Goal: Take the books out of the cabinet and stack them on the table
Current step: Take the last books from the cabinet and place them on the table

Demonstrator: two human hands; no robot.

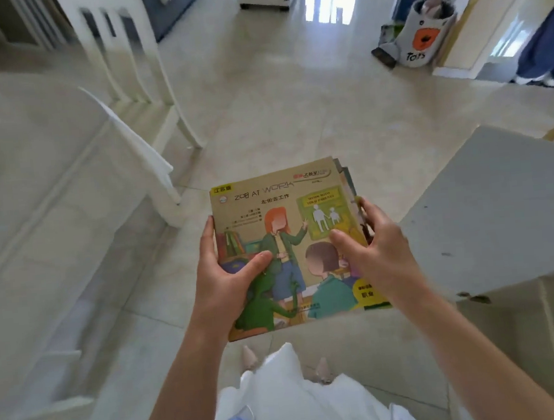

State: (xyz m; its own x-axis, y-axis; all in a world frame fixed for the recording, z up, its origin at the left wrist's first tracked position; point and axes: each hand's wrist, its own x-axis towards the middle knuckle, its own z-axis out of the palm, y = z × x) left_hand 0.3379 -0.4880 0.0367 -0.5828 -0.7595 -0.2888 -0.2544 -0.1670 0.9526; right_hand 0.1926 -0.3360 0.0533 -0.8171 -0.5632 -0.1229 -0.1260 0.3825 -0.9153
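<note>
we hold a thin stack of books (292, 242) between both hands, out in front of us and above the tiled floor (259, 104). our left hand (225, 281) grips the stack's left edge, thumb lying across the cover and fingers curled along the edge and beneath it. our right hand (376, 251) grips the right edge, thumb pressed on the cover, fingers wrapped round the fanned page edges. the top book's cover reads "zob at work" and shows a red-haired figure pointing at a green poster, with a green lizard-like creature near our left thumb. the lower books peek out past the top one just beyond our right fingers.

to the left of our left hand stands the white worktop (30, 157), blurred, with a white chair (129, 72) beyond it. just right of our right hand sits a grey cabinet (503, 210), its top flecked with dark marks; the stack does not touch it. far beyond our right hand a white toy bag (424, 32) with an orange face stands on the floor. below our wrists we see white clothing (295, 395) and the tips of two shoes.
</note>
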